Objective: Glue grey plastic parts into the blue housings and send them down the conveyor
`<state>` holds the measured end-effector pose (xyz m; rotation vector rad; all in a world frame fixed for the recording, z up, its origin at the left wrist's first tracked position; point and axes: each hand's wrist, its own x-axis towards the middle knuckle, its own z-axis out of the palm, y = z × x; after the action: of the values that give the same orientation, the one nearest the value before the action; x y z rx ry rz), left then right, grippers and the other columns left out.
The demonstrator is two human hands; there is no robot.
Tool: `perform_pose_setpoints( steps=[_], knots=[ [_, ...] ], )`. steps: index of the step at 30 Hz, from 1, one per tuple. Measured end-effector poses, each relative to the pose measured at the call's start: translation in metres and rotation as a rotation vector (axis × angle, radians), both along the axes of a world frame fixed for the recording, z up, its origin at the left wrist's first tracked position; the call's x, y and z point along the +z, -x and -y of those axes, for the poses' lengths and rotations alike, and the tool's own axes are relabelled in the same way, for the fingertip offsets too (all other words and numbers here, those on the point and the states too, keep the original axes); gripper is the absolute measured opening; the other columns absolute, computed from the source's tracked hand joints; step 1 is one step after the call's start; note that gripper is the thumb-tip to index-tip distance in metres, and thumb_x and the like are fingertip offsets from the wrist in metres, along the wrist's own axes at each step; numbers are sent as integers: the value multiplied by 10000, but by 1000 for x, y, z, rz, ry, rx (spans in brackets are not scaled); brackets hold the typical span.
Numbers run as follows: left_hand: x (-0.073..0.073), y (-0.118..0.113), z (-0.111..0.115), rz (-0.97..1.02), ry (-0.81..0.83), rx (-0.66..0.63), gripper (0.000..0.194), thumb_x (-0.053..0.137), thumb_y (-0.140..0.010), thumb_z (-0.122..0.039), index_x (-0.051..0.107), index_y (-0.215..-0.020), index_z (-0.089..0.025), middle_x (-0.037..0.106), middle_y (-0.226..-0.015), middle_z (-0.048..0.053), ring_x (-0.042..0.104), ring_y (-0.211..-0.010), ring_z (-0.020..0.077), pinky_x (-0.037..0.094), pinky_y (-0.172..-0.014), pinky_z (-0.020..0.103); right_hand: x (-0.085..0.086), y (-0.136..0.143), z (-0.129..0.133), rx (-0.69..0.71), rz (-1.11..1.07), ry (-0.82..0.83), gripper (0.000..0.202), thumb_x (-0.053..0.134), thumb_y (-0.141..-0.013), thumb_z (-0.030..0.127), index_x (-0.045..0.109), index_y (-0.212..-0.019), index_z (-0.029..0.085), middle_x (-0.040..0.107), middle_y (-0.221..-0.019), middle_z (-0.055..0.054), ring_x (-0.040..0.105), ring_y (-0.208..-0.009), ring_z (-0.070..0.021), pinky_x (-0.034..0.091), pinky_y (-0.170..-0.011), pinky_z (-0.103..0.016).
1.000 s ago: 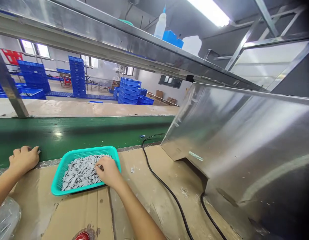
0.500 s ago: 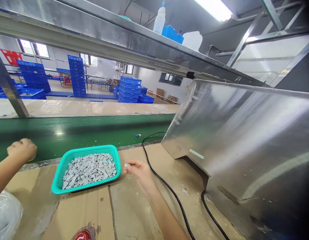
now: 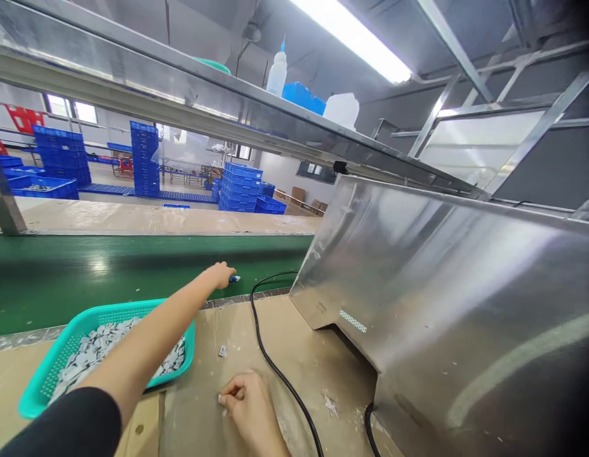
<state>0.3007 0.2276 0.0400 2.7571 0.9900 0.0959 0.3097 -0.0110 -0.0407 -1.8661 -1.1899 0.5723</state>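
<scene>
Head view, left hand [image 3: 221,275] extended past basket [image 3: 190,343], fingers unclear, right hand [image 3: 252,406] low, fingers pinching pale piece [image 3: 221,399]

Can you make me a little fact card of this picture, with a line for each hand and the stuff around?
Left hand: over the green surface, at a small blue thing; touching or not is hard to tell
Right hand: pinching a small pale piece in its fingertips
Basket: teal, holding many grey pieces, partly hidden behind the left arm
Loose piece: lying right of the basket
Big metal thing: on the right
Shelf: up high, with a bottle
</scene>
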Motion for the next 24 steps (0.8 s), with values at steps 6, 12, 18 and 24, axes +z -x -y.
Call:
perform_pose_setpoints(
  steps=[6, 12, 18, 24],
  knots=[
    [-19, -6, 13, 112, 100, -10, 247, 480, -810, -271, 518, -1039, -187, 529, -1077, 59, 534, -930, 184, 457, -765, 349, -13, -5, -2, 95, 164, -87, 281, 472, -584, -33, 640, -534, 187, 587, -635, -31, 559, -583, -145, 413, -527, -214],
    [1, 25, 17, 279, 228, -3, 268, 481, -810, -273, 507, -1046, -151, 527, -1072, 71, 531, -921, 189, 450, -770, 390, -15, -4, -5, 174, 250, -151, 304, 450, -561, -47, 639, -563, 191, 601, -646, -42, 580, -656, -173, 440, -586, -233],
    [40, 105, 78, 518, 477, -23, 265, 513, -708, -176, 486, -971, -153, 550, -944, 59, 547, -864, 180, 442, -765, 341, 3, -3, -1, 238, 263, -236, 283, 441, -585, -33, 649, -614, 157, 572, -593, -44, 549, -529, -164, 433, -506, -254],
    [49, 219, 174, 735, 995, 103, 82, 451, -665, -158, 430, -739, -186, 525, -772, -1, 569, -771, 144, 456, -704, 295, 30, 42, 5, 323, 140, -367, 140, 461, -752, 138, 600, -763, 154, 577, -778, -72, 579, -704, -162, 488, -625, -255]
  ],
)
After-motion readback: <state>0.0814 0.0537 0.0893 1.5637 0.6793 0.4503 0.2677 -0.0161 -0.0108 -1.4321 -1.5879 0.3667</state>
